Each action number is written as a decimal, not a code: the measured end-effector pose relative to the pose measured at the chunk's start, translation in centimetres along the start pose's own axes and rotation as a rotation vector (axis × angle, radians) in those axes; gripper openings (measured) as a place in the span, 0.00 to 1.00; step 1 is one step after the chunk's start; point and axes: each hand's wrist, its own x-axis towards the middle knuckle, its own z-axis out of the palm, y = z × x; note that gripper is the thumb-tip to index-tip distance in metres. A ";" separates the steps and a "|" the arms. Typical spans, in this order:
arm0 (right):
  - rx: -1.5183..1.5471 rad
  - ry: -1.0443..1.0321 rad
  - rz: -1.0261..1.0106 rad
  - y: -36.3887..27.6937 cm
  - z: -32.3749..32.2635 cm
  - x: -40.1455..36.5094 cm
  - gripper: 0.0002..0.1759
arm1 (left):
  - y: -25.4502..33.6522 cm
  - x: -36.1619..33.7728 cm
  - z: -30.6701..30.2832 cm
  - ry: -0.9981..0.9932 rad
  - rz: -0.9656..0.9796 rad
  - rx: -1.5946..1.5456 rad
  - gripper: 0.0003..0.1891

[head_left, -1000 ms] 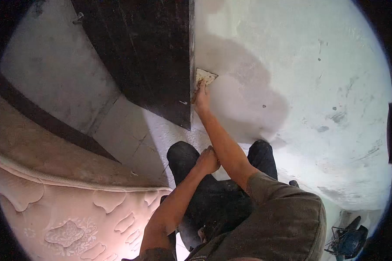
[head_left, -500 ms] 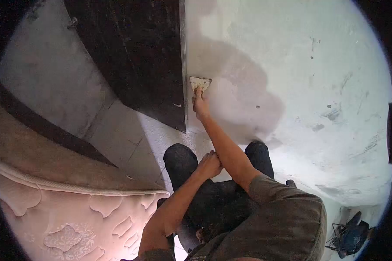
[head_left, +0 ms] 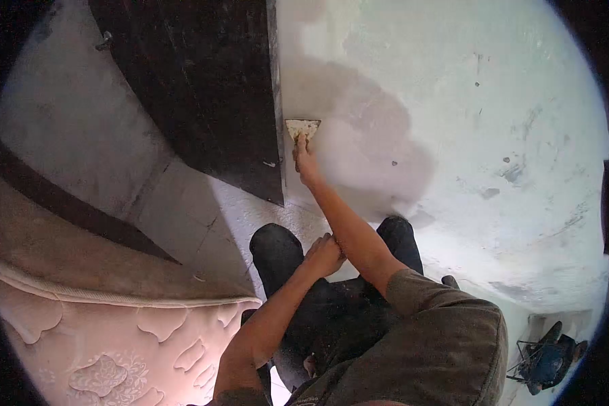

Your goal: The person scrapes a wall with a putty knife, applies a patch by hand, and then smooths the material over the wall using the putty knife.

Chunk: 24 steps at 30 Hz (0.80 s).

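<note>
The one camera, worn on the head, looks forward and steeply down over the shirt [head_left: 413, 345], which is near it and below the right fingers [head_left: 302, 140]. Those fingers are farther off, just above the middle of the view. Rounded and dark at its corners, the view sweeps wide: wall [head_left: 440, 135] right of the fingers, door [head_left: 203, 88] left, mattress [head_left: 108, 338] below and left.

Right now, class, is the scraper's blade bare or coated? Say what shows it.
Coated, it appears: pale, patchy material covers most of the visible blade above the right hand, with a darker strip along its top edge.
</note>
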 end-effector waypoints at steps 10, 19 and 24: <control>-0.019 -0.037 -0.016 -0.8 -0.4 -0.8 0.29 | 0.2 0.1 -0.2 -0.073 -0.031 -0.013 0.16; -0.083 -0.017 0.005 -0.2 -0.8 -0.2 0.32 | 0.9 -0.1 -0.7 -0.056 -0.024 0.004 0.14; -0.101 0.001 0.019 0.2 -0.6 0.2 0.30 | 0.6 -0.1 -0.2 -0.036 -0.022 0.004 0.14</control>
